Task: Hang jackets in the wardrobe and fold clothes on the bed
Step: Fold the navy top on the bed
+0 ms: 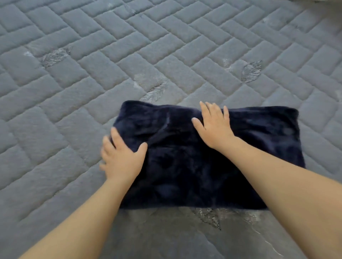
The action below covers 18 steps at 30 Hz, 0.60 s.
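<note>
A dark navy garment (194, 166) lies folded into a rough rectangle on the grey quilted bed cover (92, 74). My left hand (122, 155) rests flat on the garment's left edge, fingers spread and slightly blurred. My right hand (214, 125) presses flat on the upper middle of the garment, fingers straight and pointing away from me. Neither hand grips the cloth.
The quilted cover (259, 46) stretches in every direction around the garment, with a few pale scuffed patches (153, 90). A sliver of something light shows at the top right corner (331, 1).
</note>
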Tool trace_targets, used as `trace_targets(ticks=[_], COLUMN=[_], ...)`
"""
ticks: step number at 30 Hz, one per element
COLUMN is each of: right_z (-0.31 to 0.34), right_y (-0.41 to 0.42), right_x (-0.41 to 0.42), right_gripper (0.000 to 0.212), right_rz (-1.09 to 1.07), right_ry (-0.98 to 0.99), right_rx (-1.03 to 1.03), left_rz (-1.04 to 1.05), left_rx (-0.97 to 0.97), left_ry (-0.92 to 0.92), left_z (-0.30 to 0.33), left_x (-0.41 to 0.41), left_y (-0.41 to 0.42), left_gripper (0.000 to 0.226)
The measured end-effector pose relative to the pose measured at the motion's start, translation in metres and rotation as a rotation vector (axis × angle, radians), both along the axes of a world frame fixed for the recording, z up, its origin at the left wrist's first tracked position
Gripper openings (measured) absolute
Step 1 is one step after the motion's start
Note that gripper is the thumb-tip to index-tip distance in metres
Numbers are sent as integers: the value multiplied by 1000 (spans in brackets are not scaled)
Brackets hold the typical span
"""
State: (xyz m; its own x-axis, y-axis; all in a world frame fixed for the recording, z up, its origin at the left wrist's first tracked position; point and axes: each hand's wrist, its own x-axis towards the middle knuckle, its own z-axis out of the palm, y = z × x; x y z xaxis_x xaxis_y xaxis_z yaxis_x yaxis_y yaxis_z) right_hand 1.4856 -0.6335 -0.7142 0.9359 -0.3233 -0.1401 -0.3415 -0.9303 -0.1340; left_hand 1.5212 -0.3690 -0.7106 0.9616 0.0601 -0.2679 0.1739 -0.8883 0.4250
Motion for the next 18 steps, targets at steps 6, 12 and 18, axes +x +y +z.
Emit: trace_targets(ticks=[6,12,18], right_z=[31,32,33], right_y=[117,202,227], right_x=[85,132,129], right_gripper=[98,92,56], right_rz=[958,1389,1295], right_ry=[25,600,723], right_rx=[-249,-742,-811], left_rz=[216,291,443], left_rx=[-654,-771,-936], left_ry=[530,735,850], left_z=[9,0,-6], left_x=[-19,-33,-41], left_y=[62,58,56], left_gripper=[43,48,70])
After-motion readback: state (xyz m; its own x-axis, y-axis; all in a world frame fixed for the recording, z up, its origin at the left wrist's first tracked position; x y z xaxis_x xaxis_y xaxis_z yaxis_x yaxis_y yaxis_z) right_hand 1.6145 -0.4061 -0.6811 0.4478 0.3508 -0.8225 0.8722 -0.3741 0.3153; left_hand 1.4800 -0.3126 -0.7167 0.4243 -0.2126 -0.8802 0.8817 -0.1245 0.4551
